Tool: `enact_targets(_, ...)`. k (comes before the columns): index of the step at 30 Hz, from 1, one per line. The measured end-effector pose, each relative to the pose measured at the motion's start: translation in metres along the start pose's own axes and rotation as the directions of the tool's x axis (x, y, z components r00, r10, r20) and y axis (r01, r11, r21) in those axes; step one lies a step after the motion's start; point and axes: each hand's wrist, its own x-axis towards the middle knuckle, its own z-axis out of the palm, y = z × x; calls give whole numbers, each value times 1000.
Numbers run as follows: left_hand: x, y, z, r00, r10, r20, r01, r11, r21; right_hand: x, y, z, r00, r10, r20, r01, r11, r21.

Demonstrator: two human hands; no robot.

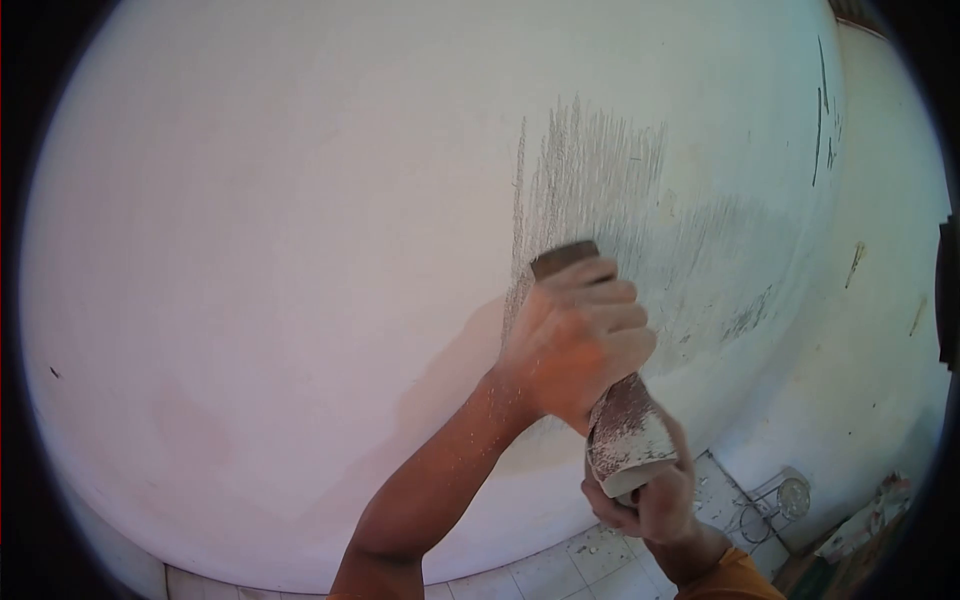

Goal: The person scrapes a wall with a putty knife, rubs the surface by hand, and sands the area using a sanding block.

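My left hand (575,345) is closed around the upper part of a strip of brown sandpaper (632,435), its knuckles facing me, against the pale wall (250,250). The sandpaper's dark end pokes out above the fingers. Its lower end curls toward me and is coated in white dust. Below, my right hand (665,500) is closed at that lower end, with its fingers curled and partly hidden behind the sheet. Grey vertical scratch marks (600,160) cover the wall above and right of the hands. Fine white specks hang beside my left forearm.
A tiled floor (550,575) with white debris runs along the wall's foot. A wire-framed object (790,497) stands at the lower right, near a crumpled, dusty sheet (865,525). Another wall (880,200) with dark marks meets this one at the right.
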Motion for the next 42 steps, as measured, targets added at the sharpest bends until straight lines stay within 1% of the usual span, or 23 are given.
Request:
enact_targets(3,17,1,-7,992,-10,-123,5,999,-40,4,1,-6,996,-7,83,7,1000,2)
enact_targets(6,-2,1,4,999,-12,32,9,996,86,7,7,-23,988,0,154,-3,1000,18)
enact_targets(8,-5,1,9,1000,3,28,-5,996,93,13,21,-38,972,-32,234,2,991,130)
enact_targets(10,3,-3,2,997,9,77,-20,989,143,16,13,-29,991,49,125,-62,993,102)
enact_targets(11,18,-9,-12,992,8,124,-32,981,191,27,23,-43,969,-30,244,-11,986,164)
enact_targets(12,29,-13,-20,986,5,169,-46,970,238,27,21,-40,978,-19,209,-16,986,167)
enact_targets(14,26,-12,-16,991,-17,131,-8,982,187,25,12,-28,989,5,148,-30,985,172)
enact_targets(15,12,-9,-8,995,-15,99,0,988,154,17,13,-25,979,26,204,-63,982,177)
enact_targets(17,-8,-2,4,996,-43,77,39,998,58,8,17,-18,989,76,129,-85,994,68)
enact_targets(19,8,-13,-6,996,10,92,-25,986,164,14,14,-15,995,36,98,-47,993,111)
enact_targets(20,22,-19,-13,995,32,94,-51,976,210,24,5,-14,994,-20,110,-1,982,187)
enact_targets(21,39,-21,-27,982,-31,187,-7,980,200,31,-8,-17,986,89,141,-124,957,262)
enact_targets(22,37,-21,-24,989,-28,144,3,985,172,27,-22,-10,988,46,145,-85,958,272)
enact_targets(24,23,-16,-16,997,-25,70,16,992,124,16,-8,-5,994,75,73,-90,972,218)
enact_targets(28,13,-11,-17,993,3,115,-12,997,79,18,1,-4,987,-26,157,-4,983,184)
enact_targets(29,24,-25,-15,992,123,3,-122,978,169,21,-1,-3,987,-23,161,-6,985,175)
enact_targets(32,28,-24,-20,993,116,-13,-113,986,125,22,-12,-1,990,110,84,-125,971,203)
enact_targets(33,16,-13,-18,997,8,81,-15,996,87,17,-3,-5,990,73,119,-96,976,194)
enact_targets(34,11,-10,-15,994,-9,104,0,996,86,13,9,-10,987,29,161,-59,980,188)
enact_targets(36,11,-6,-15,988,-39,148,27,996,88,18,14,-12,990,23,140,-43,990,135)
enact_targets(37,20,-13,-22,988,-8,153,-11,992,125,22,7,-13,987,31,156,-61,979,192)
enact_targets(39,35,-13,-31,978,-66,198,42,992,123,23,-17,-12,982,110,151,-132,981,144)
enact_targets(42,16,-6,-17,977,-102,187,80,990,120,15,5,-16,979,115,166,-153,958,242)
